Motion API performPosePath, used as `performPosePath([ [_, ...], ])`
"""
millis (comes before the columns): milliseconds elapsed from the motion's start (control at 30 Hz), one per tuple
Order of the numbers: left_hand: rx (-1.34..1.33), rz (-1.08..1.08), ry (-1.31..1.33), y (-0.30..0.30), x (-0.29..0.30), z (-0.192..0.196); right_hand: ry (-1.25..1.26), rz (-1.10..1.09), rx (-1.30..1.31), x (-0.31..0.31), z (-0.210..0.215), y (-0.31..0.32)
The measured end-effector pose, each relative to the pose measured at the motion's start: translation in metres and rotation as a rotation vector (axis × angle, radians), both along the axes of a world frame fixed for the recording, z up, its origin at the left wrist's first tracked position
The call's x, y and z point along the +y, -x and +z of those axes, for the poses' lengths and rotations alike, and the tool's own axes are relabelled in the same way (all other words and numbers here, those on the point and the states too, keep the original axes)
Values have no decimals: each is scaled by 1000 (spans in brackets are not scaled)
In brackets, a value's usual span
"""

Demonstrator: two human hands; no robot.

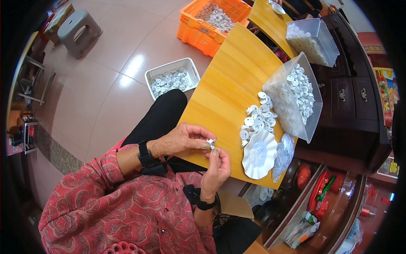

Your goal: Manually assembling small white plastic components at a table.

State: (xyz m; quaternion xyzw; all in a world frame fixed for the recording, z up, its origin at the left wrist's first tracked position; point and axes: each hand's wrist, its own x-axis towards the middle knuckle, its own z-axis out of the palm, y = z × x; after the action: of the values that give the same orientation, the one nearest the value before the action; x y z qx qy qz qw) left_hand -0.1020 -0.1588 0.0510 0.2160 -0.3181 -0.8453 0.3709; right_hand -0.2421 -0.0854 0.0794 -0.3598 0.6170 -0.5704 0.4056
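Note:
Over the near left edge of the yellow wooden table (220,80), my left hand (182,139) pinches a small white plastic part (211,142) between thumb and fingers. My right hand (217,166) is closed just below it, thumb and fingertip meeting at the part's lower end. Whether a separate tiny piece sits in the right fingertips is too small to tell. To the right lies a loose pile of round white plastic parts (259,120). A white scalloped dish (249,163) next to the pile holds small translucent pieces. Beside the dish rests a clear plastic bag (284,155).
A clear bin (282,106) of white parts lies tilted at the table's right; another clear bin (330,46) stands beyond. On the floor are a white basket (149,78) and an orange crate (190,36), both holding parts. A grey stool (78,25) stands far left, dark drawers (353,97) right.

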Motion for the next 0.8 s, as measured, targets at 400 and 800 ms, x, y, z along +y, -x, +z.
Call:
performPosePath([
  [400,-44,-4,39,0,0,1,28,16,329,-1,-8,5],
  [800,-99,26,110,1,2,-1,22,4,438,-1,-11,-1],
])
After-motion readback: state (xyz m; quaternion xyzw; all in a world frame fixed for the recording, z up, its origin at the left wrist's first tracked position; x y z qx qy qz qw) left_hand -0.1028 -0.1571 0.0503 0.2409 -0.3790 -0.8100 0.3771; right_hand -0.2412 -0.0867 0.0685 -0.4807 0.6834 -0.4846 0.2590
